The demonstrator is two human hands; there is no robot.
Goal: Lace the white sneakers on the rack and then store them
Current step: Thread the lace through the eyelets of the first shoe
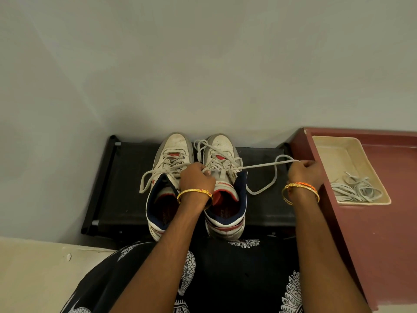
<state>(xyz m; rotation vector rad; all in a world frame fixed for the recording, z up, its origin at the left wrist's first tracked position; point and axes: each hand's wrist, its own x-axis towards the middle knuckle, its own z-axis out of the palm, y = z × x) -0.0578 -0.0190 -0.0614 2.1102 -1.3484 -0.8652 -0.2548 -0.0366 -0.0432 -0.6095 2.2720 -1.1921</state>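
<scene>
Left hand: we pinch lace at shoe, steadying it.
Right hand: we grip lace, pulling slack taut.

Both my forearms reach forward toward twelve o'clock, my left hand curled knuckles-up with its fingertips pinched together at about one o'clock, my right hand out at three o'clock from it, closed in a pinching fist.
</scene>
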